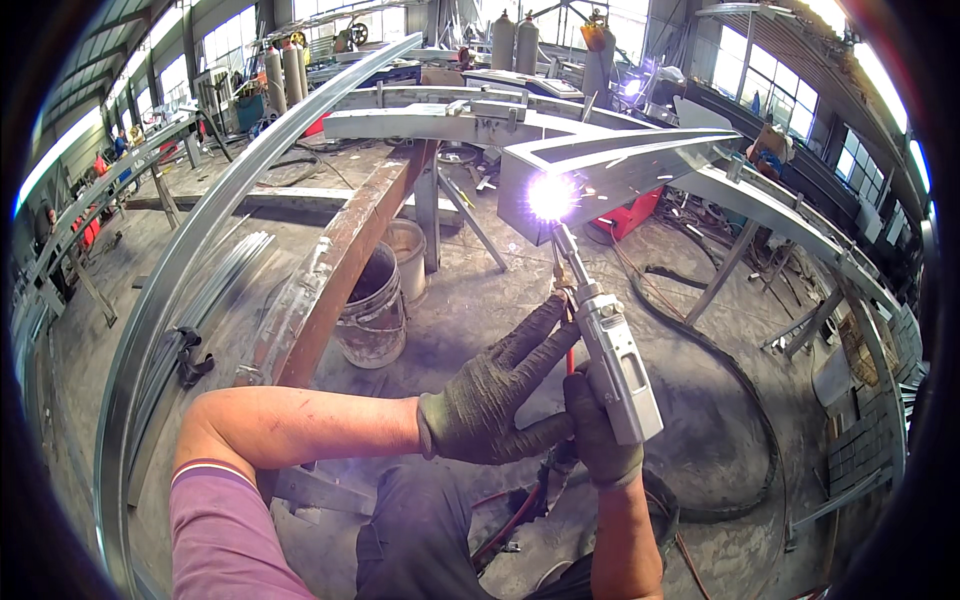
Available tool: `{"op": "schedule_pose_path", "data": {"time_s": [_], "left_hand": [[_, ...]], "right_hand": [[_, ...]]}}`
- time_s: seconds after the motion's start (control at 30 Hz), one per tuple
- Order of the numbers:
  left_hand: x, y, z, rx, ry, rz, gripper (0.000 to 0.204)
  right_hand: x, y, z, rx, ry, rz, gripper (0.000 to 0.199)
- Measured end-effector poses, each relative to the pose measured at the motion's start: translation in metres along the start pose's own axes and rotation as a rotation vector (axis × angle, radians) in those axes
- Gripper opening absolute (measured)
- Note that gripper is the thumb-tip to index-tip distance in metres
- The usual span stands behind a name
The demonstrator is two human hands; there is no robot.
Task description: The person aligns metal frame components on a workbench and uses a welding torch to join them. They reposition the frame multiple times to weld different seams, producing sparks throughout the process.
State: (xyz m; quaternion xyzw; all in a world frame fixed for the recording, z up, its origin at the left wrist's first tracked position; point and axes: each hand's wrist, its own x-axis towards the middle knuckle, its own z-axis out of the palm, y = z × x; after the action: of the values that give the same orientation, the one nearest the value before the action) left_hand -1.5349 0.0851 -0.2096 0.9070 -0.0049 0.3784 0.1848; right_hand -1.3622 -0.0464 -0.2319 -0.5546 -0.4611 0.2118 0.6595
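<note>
A grey handheld welding gun [622, 375] points up and away from me, its nozzle at a bright white-violet arc [552, 197]. The arc glows on the near end of a box-shaped metal beam [640, 175]. My gloved right hand [603, 430] is wrapped round the gun's rear part, with its fingers partly hidden. From the left, my gloved left hand [505, 385] reaches across with long fingers, their tips closed against the thin wire-feed tube [562, 275] beside the nozzle. Its thumb lies near my right hand. A red hose [570, 360] runs down between the hands.
A long curved metal rail [205, 215] sweeps along my left, beside a rusty brown beam [345, 245]. Two dirty buckets [372, 325] stand under it. Black hose [745, 370] loops over the floor at right. A red case [630, 213] sits behind the beam; gas cylinders [515, 45] stand farther back.
</note>
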Motion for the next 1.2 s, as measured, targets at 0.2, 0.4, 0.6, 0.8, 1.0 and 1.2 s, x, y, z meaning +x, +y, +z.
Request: {"op": "schedule_pose_path", "data": {"time_s": [0.2,0.4,0.6,0.8,1.0,1.2], "left_hand": [[-0.001,0.002,-0.002,-0.006,-0.008,-0.029,0.110],[-0.001,0.002,0.003,-0.022,0.025,-0.016,0.110],[-0.003,0.003,0.000,-0.016,0.001,-0.037,0.109],[-0.002,0.002,0.002,0.004,-0.003,-0.033,0.109],[-0.002,0.004,0.000,-0.009,0.002,-0.025,0.111],[-0.004,0.002,0.004,-0.011,-0.003,-0.038,0.109]], "right_hand": [[-0.002,-0.020,0.008,0.147,0.021,0.142,0.003],[0.001,0.000,0.001,-0.018,0.013,-0.017,0.006],[0.001,0.003,0.001,-0.045,-0.003,-0.019,0.007],[0.000,0.005,0.001,0.044,-0.015,0.009,0.007],[0.000,0.012,-0.002,-0.036,-0.018,0.010,0.006],[-0.001,0.013,-0.001,0.021,-0.005,0.025,0.007]]}}
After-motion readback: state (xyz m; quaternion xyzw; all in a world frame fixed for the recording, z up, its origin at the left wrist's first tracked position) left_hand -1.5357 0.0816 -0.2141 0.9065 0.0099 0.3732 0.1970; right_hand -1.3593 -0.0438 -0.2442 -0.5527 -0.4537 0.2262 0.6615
